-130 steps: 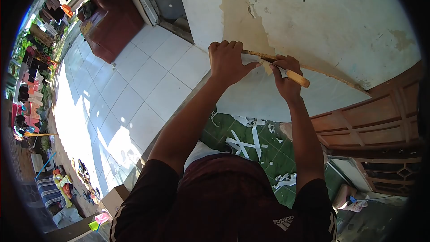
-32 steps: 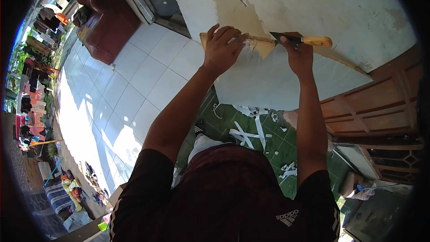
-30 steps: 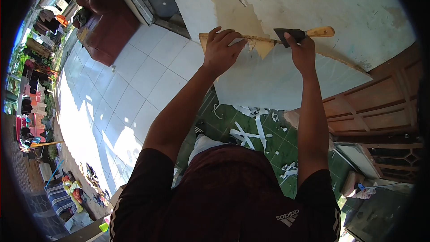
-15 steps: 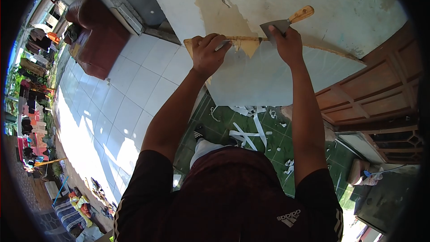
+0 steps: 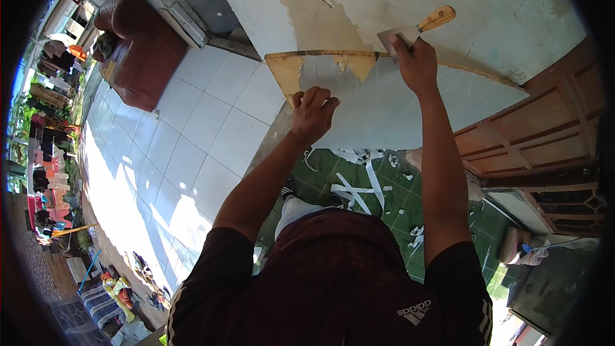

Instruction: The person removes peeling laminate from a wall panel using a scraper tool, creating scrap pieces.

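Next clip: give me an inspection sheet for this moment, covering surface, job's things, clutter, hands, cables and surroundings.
Surface: wall, pale paint, patchy, with a tan bare strip.
Job's things: peeling sheet hangs folded down from the wall, tan back showing at its top corner; scraper with wooden handle, blade at the fold line.
Clutter: white torn strips lie on the green floor.
Hands: left hand grips the sheet's left edge, fingers curled over it; right hand holds the scraper.
Cables: nothing seen.
Surroundings: white tiled floor, dark red sofa, wooden door, laundry outside at the left.
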{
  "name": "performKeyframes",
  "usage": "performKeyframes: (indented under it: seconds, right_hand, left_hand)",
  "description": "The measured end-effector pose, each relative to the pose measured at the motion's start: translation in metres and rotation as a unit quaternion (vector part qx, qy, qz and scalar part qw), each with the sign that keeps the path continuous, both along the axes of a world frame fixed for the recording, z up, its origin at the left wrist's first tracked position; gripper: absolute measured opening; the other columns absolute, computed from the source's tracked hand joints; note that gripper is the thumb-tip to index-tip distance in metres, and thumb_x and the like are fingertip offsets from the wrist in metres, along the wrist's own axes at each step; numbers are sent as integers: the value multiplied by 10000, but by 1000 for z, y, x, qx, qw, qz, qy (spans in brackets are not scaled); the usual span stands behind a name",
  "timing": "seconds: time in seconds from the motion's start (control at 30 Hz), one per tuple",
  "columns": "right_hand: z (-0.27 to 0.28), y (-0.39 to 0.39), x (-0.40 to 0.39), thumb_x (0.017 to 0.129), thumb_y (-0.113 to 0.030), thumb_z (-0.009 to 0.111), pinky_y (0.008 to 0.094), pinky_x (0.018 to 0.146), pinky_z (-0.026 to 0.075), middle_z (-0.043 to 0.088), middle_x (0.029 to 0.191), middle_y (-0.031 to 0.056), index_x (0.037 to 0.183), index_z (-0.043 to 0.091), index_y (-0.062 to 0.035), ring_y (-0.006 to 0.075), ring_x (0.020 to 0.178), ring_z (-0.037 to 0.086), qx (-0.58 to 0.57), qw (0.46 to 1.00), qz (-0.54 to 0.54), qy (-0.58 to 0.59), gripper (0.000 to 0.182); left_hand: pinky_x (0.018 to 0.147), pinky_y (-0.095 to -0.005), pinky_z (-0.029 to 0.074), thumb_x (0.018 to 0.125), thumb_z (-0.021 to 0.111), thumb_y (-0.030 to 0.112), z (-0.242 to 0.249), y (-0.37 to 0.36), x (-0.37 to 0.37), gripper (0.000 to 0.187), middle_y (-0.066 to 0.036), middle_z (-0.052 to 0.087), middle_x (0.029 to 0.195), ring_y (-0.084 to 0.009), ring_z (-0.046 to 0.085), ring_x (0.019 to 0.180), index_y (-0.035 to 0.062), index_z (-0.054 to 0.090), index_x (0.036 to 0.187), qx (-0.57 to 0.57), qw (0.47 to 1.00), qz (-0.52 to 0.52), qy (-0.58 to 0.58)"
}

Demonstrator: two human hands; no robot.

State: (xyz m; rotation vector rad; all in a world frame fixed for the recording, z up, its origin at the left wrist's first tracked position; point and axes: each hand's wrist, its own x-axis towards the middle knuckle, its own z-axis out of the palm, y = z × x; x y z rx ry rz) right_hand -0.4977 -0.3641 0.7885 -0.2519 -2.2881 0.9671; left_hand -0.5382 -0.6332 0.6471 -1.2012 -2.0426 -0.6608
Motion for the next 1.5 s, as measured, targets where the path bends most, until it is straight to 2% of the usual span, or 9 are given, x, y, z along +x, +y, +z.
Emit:
performKeyframes:
  seconds: [0.13, 0.33, 0.43, 0.63, 0.83, 1.07, 1.27, 1.3, 1.5]
  right_hand:
    - [-1, 0, -3, 1017, -368, 670, 413, 655, 511, 698, 704, 126, 929, 731, -3, 281, 633, 670, 12, 1000, -5, 22, 380]
    - [-2, -1, -1, 1017, -363, 673, 421, 669, 518, 709, 737, 143, 972, 741, -4, 302, 658, 679, 22, 1000, -12, 11, 368]
    - [1, -4, 2, 1018, -353, 674, 421, 683, 525, 722, 775, 148, 1005, 744, -5, 313, 684, 688, 24, 1000, -13, 15, 355]
    - [2, -5, 3, 1018, -340, 675, 418, 693, 530, 728, 789, 145, 1015, 743, -4, 307, 699, 694, 27, 999, -5, 20, 344]
    - [-2, -1, 1, 1016, -373, 680, 407, 675, 523, 707, 721, 128, 951, 733, 10, 272, 664, 688, 15, 1000, -6, 17, 392]
    - [-7, 0, -3, 1016, -364, 687, 386, 675, 524, 726, 742, 118, 1023, 760, -8, 242, 662, 689, 11, 999, -6, 41, 364]
    - [-9, -52, 10, 1019, -201, 697, 322, 771, 518, 758, 915, 100, 1121, 765, -16, 163, 796, 687, -110, 972, 130, 162, 222]
    - [-5, -68, 21, 1013, -161, 698, 338, 879, 509, 759, 1011, 81, 1120, 773, -47, 193, 931, 681, -114, 977, 135, 119, 174]
    - [-40, -74, 2, 951, -144, 753, 404, 988, 472, 750, 1054, 31, 1022, 774, -100, 253, 1067, 639, 81, 977, 119, 157, 86]
  left_hand:
    - [929, -450, 410, 877, 736, 139, -15, -4, 22, 144, -5, 614, 1050, -214, 584, 1130, 153, 768, 1017, -44, 990, -5, -131]
    - [757, -396, 505, 924, 766, 304, 51, 44, 1, 254, -89, 679, 794, -248, 665, 796, 52, 806, 917, 245, 863, 88, -433]
    - [657, -372, 509, 902, 793, 364, 68, 54, -9, 366, -110, 703, 713, -217, 639, 640, -1, 805, 891, 260, 807, 115, -517]
    - [663, -337, 511, 892, 800, 270, 73, 64, -10, 314, -98, 744, 740, -157, 645, 655, -44, 797, 913, 331, 751, 110, -561]
    - [672, -343, 527, 882, 799, 230, 47, 57, 6, 268, -109, 760, 760, -170, 675, 666, -37, 792, 898, 318, 768, 115, -544]
    - [750, -367, 563, 861, 803, 194, -19, 13, 34, 154, -105, 764, 873, -246, 740, 789, 66, 821, 945, 129, 832, 157, -517]
    - [813, -356, 593, 932, 755, 101, 30, -15, -1, 165, -145, 779, 970, -275, 758, 876, 27, 796, 1073, 178, 922, 61, -337]
    - [824, -357, 590, 928, 724, 63, 33, -20, -5, 173, -148, 777, 1001, -286, 753, 906, 28, 793, 1082, 164, 930, 53, -325]
    - [1015, -443, 504, 823, 593, -72, 60, -40, -10, 378, -136, 752, 1149, -327, 678, 1147, 49, 780, 1128, 98, 968, 7, -230]
